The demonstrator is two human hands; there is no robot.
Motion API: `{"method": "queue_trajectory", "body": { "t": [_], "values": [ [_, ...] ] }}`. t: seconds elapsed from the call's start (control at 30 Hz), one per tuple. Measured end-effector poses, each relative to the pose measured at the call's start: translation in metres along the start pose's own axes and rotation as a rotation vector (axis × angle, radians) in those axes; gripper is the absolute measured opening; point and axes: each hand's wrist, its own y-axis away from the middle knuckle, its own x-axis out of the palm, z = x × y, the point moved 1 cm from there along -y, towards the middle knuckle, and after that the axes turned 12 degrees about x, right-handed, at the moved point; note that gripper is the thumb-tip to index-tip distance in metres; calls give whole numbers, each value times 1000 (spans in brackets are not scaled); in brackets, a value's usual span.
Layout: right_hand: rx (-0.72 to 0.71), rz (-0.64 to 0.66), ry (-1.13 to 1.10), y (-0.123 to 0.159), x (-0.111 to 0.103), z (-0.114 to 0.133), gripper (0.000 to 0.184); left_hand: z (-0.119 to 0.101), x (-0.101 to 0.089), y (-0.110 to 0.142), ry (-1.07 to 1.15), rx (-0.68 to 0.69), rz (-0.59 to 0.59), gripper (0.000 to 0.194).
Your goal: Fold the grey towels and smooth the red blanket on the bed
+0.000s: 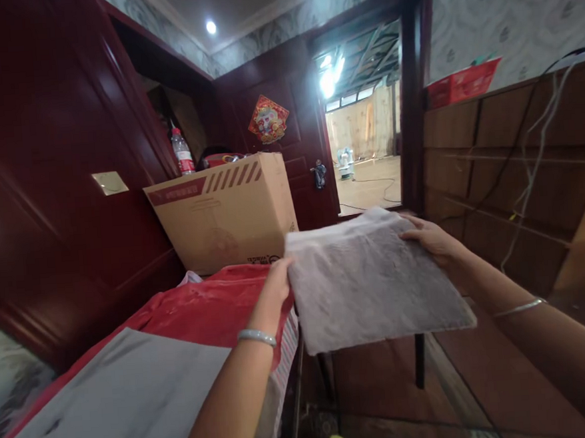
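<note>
A flat, grey rectangular piece (372,283) with a whitish band along its top edge hangs in front of me; whether it is cloth or a soft bag I cannot tell. My left hand (278,278) grips its upper left edge, the thumb on the near side. At its upper right corner, my right hand (430,237) is closed on it, with the fingers partly hidden. The piece is held up in the air, stretched between both hands, and hides part of what stands behind it.
Left, a red cloth (193,306) and a grey-white sheet (129,397) cover a surface. A large cardboard box (222,214) stands beyond, with a bottle (182,153) behind it. Brown drawers (498,144) with hanging cables and a red basket (463,85) are right. A doorway opens ahead.
</note>
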Motion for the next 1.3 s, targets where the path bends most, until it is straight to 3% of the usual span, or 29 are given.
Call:
{"method": "queue_trajectory", "body": {
  "t": [0.07, 0.17, 0.4, 0.53, 0.63, 0.73, 0.83, 1.03, 1.17, 1.23, 1.3],
  "values": [
    [-17, -78, 61, -10, -18, -13, 71, 8, 5, -5, -48, -20, 21, 30],
    [-105, -122, 179, -20, -28, -24, 73, 15, 5, -6, -109, -5, 25, 31],
    [-232, -227, 374, -30, -47, -21, 62, 8, 15, -11, -287, 150, 52, 28],
    [-265, -377, 555, -38, -70, -20, 49, 14, 29, -18, -430, 252, 51, 20],
    [-299, -383, 634, -42, -79, -17, 43, 21, 32, -21, -515, 273, 62, 18],
    [-350, -374, 639, -42, -79, -15, 44, 23, 32, -23, -591, 298, 61, 18],
    [-351, -452, 671, -41, -76, -15, 43, 24, 33, -25, -651, 329, 46, 18],
    [-326, -481, 858, -41, -80, -19, 42, 26, 33, -25, -694, 298, 67, 28],
    [-356, -524, 1002, -35, -82, -20, 46, 22, 30, -23, -729, 310, 5, 26],
    [-407, -576, 1086, -27, -76, -19, 50, 17, 32, -19, -801, 374, -39, 28],
    [-500, -585, 1166, -18, -64, -17, 57, 10, 39, -13, -981, 536, 11, 37]
  ]
}}
